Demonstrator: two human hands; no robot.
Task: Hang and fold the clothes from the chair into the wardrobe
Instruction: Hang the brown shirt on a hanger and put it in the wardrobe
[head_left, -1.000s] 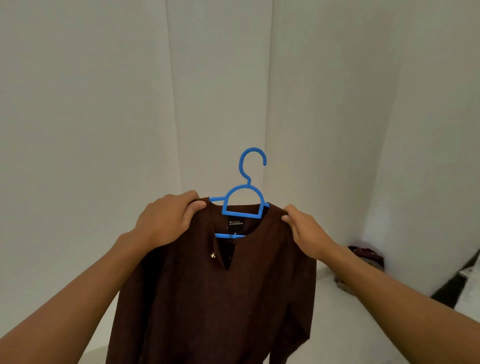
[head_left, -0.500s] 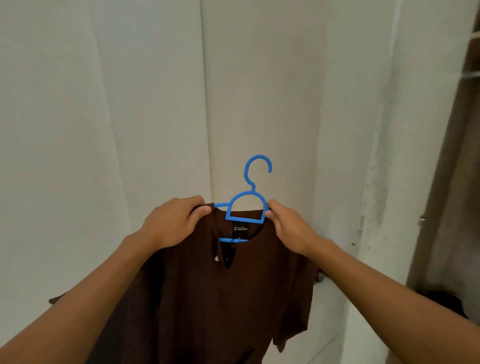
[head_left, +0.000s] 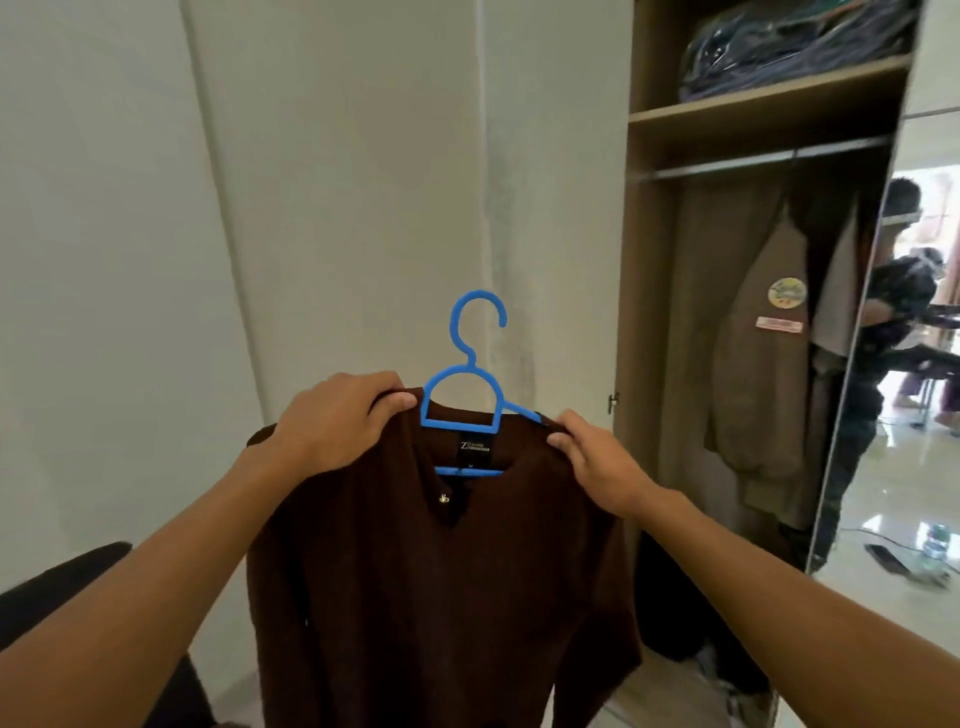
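Room: white wall panels fill the space left of the wardrobe (head_left: 644, 364), whose open bay now shows at the right with a shelf of folded clothes (head_left: 795, 47) over a hanging rail (head_left: 769, 161).
Change: half a second back only the wardrobe's edge was in sight; the view has since swung toward it, so rail and a hanging khaki jacket (head_left: 763, 374) are revealed.
Shirt: the brown shirt (head_left: 441, 597) sits on the blue hanger (head_left: 462, 395), held up just left of the wardrobe opening, not yet on the rail.
Left hand: the left hand (head_left: 337, 421) pinches the shirt's shoulder, fingers curled over the fabric.
Right hand: the right hand (head_left: 597, 462) grips the other shoulder; earlier it sat close against the hanger's loop, now it is further out.
Meaning: the shirt looks ready to hang; the hook still needs lifting to the rail, beside the jacket.
Mirror: a mirrored door (head_left: 914, 364) right of the wardrobe reflects a person.
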